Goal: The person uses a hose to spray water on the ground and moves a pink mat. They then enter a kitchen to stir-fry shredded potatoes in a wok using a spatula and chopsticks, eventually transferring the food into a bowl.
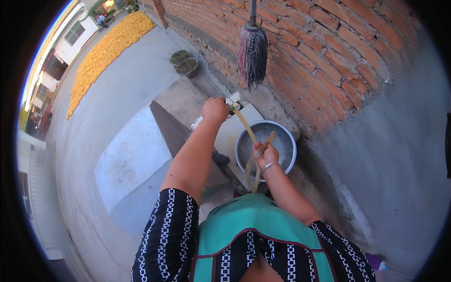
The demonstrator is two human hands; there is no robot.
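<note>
My left hand (215, 110) is stretched forward and closed around something at the tap end of a yellowish hose (245, 125), beside the brick wall. My right hand (265, 154), with a silver bangle on the wrist, grips a loop of the same hose over a round metal basin (287, 162). The hose runs from my left hand down past my right hand toward my teal apron. Water or foam shows inside the basin. What my left fingers hold is hidden by the fist.
A mop head (252, 55) hangs on the red brick wall (329, 42) above the basin. A concrete slab and step (134, 155) lie to the left. A potted plant (186, 66) stands further off, and yellow grain (105, 51) is spread along the road.
</note>
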